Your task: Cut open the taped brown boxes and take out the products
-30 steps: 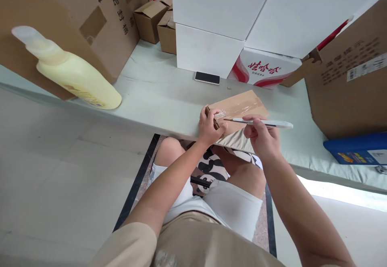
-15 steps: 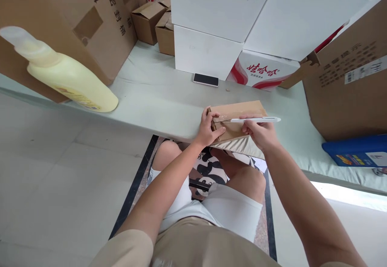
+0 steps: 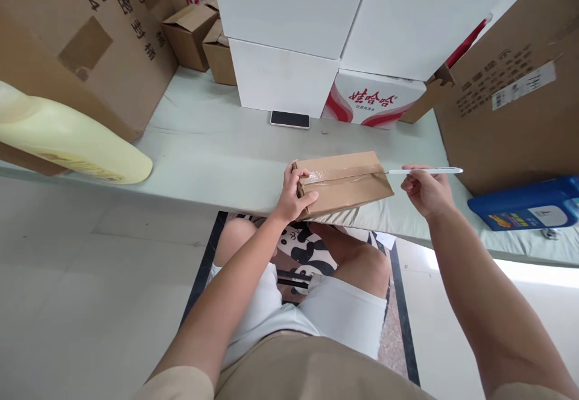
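A small brown cardboard box (image 3: 346, 186) lies at the near edge of the pale green table (image 3: 217, 146), a strip of clear tape running along its top. My left hand (image 3: 294, 192) grips the box's left end, thumb on top. My right hand (image 3: 425, 192) is closed round a slim white knife (image 3: 425, 171) just off the box's right end. The blade tip sits at the right end of the tape.
A pale yellow bottle (image 3: 67, 140) lies at the left. A phone (image 3: 290, 119) rests by stacked white boxes (image 3: 289, 44) and a red-printed carton (image 3: 373, 101). Large brown cartons (image 3: 511, 86) stand right and left. A blue box (image 3: 525, 204) is at the right.
My right hand has drawn the knife rightward along the tape, from the box's left end to past its right end. My left hand has stayed on the box's left end.
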### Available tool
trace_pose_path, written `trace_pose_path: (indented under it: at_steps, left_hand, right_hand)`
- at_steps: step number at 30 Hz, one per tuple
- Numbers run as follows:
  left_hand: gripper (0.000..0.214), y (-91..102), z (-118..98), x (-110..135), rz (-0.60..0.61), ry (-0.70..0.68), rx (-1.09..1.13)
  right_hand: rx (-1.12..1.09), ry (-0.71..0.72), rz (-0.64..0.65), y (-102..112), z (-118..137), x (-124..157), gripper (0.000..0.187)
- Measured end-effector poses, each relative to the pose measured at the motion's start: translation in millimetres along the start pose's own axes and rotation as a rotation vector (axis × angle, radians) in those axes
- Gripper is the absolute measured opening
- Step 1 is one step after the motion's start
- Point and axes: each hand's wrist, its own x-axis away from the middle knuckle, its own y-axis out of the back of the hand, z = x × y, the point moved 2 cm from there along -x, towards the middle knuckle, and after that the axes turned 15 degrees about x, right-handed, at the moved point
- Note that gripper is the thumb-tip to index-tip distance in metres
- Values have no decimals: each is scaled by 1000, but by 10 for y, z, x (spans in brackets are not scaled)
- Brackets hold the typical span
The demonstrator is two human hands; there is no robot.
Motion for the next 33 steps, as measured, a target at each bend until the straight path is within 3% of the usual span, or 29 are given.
trace_pose_path:
  at_steps: [4, 7, 10, 14, 17, 20, 23, 26, 29, 33]
  left_hand:
    - [41, 5, 7, -6, -6, 8, 35]
    - [42, 9, 6, -8, -6, 10, 36]
    - [41, 12, 12, -12, -6, 9, 27]
    - [42, 32, 22, -24, -33, 8, 36]
    - [43, 71, 22, -70, -18, 59, 19]
    - [40, 114, 1, -215, 8, 99, -17]
    - [39, 151, -61, -448, -7, 139, -21]
    - [42, 218, -215, -620, -136, 174, -116]
    - [28, 297, -469, -579, -284, 133, -322]
    - [17, 338, -747, -295, -235, 91, -418]
  right_hand:
    - [47, 57, -35, 142, -97, -88, 15]
    - [133, 76, -189, 289, -259, -182, 13]
    - [310, 65, -328, 378, -577, -168, 21]
    - [682, 78, -163, 268, -1056, 30, 36]
    - [717, 52, -74, 127, -1220, 127, 47]
    - [681, 55, -41, -32, -1125, 80, 55]
    - [588, 79, 19, -224, -868, -13, 50]
    - [346, 111, 67, -387, -578, 9, 51]
    - [156, 158, 61, -442, -348, 191, 46]
    - [216, 272, 81, -412, -193, 508, 32]
